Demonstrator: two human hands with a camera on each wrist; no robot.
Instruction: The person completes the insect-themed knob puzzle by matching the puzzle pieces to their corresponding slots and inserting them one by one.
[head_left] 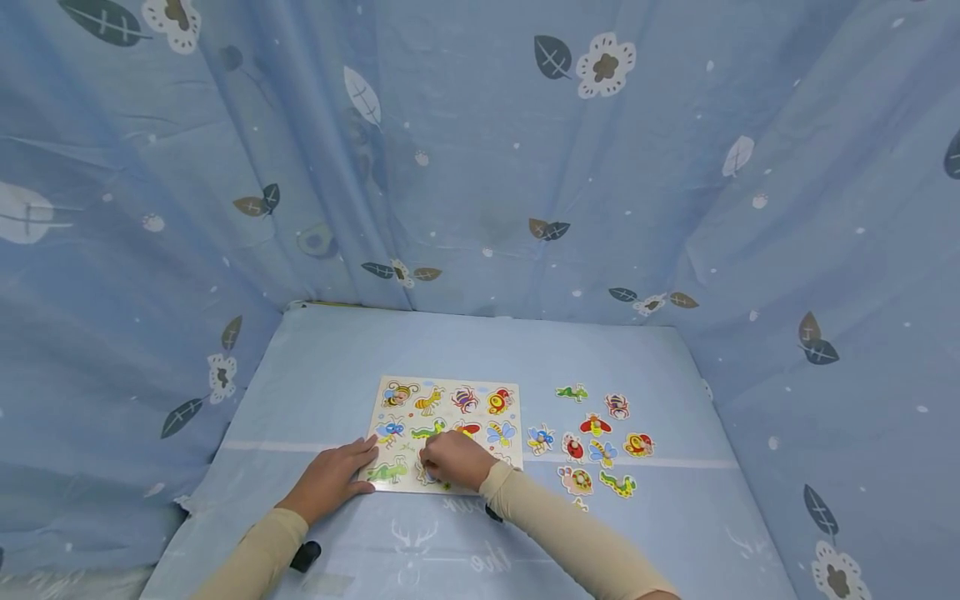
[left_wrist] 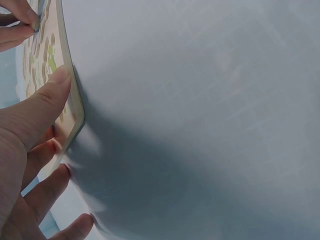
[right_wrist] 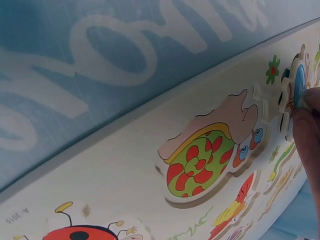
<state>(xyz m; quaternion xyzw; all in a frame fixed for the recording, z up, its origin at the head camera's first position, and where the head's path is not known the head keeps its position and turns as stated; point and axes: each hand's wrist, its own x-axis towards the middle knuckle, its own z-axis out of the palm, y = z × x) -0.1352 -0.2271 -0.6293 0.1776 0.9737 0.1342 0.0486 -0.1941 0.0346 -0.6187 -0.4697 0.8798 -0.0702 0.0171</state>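
Observation:
A wooden insect puzzle board (head_left: 405, 447) lies flat on the table, with several cut-out insect shapes in rows. At its left edge rests my left hand (head_left: 333, 477), the thumb (left_wrist: 59, 80) on the board's surface and the other fingers spread by the corner. My right hand (head_left: 459, 460) is over the bottom row and pinches a small blue-bodied insect puzzle piece (right_wrist: 299, 82) between thumb and finger. That piece sits at a matching-looking outline, slightly raised and tilted; the fingers partly cover it. A printed snail (right_wrist: 202, 160) shows beside it in the right wrist view.
Right of the board lie several loose insect pieces, among them a blue dragonfly (head_left: 540, 439), a ladybug (head_left: 573, 447), a green caterpillar (head_left: 618, 484) and a purple beetle (head_left: 617, 406). Patterned blue curtains (head_left: 480, 167) surround the table. A black object (head_left: 305, 556) is near the left forearm.

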